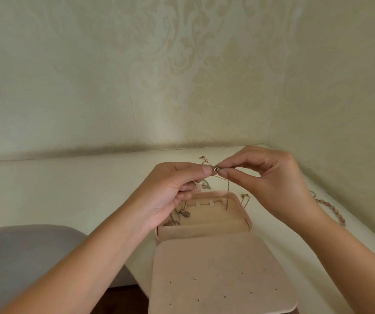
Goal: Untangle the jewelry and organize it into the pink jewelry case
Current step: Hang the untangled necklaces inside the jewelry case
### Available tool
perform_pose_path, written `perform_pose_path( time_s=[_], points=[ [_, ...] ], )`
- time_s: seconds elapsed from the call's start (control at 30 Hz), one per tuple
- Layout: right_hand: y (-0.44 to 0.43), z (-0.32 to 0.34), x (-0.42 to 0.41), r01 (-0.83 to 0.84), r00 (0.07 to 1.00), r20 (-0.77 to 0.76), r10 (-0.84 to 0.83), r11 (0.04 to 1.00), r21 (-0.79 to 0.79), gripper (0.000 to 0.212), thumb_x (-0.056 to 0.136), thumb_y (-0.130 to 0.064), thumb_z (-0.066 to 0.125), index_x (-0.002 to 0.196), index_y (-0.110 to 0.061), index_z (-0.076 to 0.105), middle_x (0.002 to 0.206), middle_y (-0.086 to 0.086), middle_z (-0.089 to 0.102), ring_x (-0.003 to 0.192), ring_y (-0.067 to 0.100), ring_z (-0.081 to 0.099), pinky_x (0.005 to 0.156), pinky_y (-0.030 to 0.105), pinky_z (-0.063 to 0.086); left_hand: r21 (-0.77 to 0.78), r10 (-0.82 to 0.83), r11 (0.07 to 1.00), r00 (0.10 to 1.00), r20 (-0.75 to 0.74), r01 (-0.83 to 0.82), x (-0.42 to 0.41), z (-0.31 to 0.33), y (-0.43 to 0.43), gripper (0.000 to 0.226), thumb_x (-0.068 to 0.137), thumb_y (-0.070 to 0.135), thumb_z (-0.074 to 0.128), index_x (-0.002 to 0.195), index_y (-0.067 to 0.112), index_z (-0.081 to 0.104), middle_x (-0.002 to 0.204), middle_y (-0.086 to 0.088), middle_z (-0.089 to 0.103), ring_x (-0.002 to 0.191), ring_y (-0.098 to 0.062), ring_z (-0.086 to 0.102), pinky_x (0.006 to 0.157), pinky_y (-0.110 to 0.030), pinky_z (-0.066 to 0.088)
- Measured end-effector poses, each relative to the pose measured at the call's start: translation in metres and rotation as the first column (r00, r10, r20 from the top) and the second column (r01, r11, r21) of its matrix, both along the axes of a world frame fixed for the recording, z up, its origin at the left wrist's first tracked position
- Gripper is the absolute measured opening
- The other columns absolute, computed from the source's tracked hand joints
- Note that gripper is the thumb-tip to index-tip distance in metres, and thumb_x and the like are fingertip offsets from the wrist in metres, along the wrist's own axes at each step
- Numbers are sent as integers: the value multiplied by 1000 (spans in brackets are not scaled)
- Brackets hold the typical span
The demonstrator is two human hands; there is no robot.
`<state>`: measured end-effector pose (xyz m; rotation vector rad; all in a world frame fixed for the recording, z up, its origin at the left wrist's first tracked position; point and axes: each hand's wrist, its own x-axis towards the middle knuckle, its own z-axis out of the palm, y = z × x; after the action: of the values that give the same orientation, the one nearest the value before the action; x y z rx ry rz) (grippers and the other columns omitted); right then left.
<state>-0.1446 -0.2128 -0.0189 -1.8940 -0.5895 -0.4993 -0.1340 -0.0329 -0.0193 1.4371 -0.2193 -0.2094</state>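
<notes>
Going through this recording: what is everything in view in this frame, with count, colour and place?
case: one, pink, open on the table, flap toward the camera.
held chain: one, gold, between both hands, dangling into the case.
pendant necklace: one, greyish, in the case's left part.
loose chains: about three, gold and silver, on the table behind and right of the case.
beads: one string, pink, on the table at right.
table: one, white, against the wall.
seat: one, grey, lower left.
wall: cream, patterned, behind.
left hand: pinches the held chain.
right hand: pinches its clasp.
</notes>
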Motion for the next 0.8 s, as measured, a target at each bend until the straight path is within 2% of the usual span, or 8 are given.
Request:
perform_pose_path(
  time_s=[0.1,0.2,0.3,0.5,0.57,0.63,0.73,0.8],
  points=[
    [0,-1,-1,9,1000,27,-8,999,-41,11,79,-14,75,81,-25,76,80,-10,72,83,8,68,78,20,50,65,9,998,999,33,-11,-1,1,2,11,59,25,74,64,15,76,62,-1,30,46,-5,28,43,-14,27],
    [0,-1,-1,27,996,92,-18,995,-98,10,79,-16,75,82,-25,76,79,-11,70,80,6,66,73,13,46,110,36,993,998,54,-42,0,2,2,7,70,17,74,71,11,76,50,6,35,43,-4,32,44,-13,30],
    [0,-2,-1,50,985,169,-27,989,-138,8,80,-18,75,84,-24,76,76,-11,70,78,5,66,71,13,46,138,80,986,994,75,-90,0,0,0,6,79,11,71,76,8,75,43,11,37,42,-3,36,45,-11,32],
    [2,-3,-2,107,949,312,-46,978,-181,8,79,-21,73,86,-18,77,75,-6,70,73,5,64,62,11,43,97,119,987,989,93,-128,-1,-3,-2,14,66,17,79,74,6,75,44,10,37,41,-3,37,42,-10,31],
    [3,-4,-2,122,938,344,-52,975,-184,8,80,-19,72,85,-17,77,75,-5,70,72,5,64,62,13,44,89,129,986,986,105,-138,-2,-2,-3,15,64,20,77,71,7,75,44,10,36,40,-3,36,42,-10,30],
    [4,-5,-2,135,930,363,-63,975,-175,7,80,-16,72,85,-16,77,74,-5,69,71,4,64,63,13,45,73,134,987,985,109,-142,-4,-1,-4,9,72,13,78,65,9,73,44,10,33,40,-4,34,41,-10,30],
    [6,-6,-1,178,907,408,-99,971,-159,8,79,-11,71,85,-13,77,73,-4,69,70,4,63,64,14,45,13,124,992,989,79,-125,-5,-4,-8,36,81,6,66,48,17,62,51,6,31,46,-7,24,40,-11,29],
    [7,-8,0,213,889,439,-128,966,-149,8,79,-9,71,84,-12,77,73,-3,69,70,5,63,63,14,46,-43,114,993,993,36,-112,-5,-4,-11,38,82,5,65,47,18,58,57,2,32,48,-8,21,39,-12,28]
  ],
)
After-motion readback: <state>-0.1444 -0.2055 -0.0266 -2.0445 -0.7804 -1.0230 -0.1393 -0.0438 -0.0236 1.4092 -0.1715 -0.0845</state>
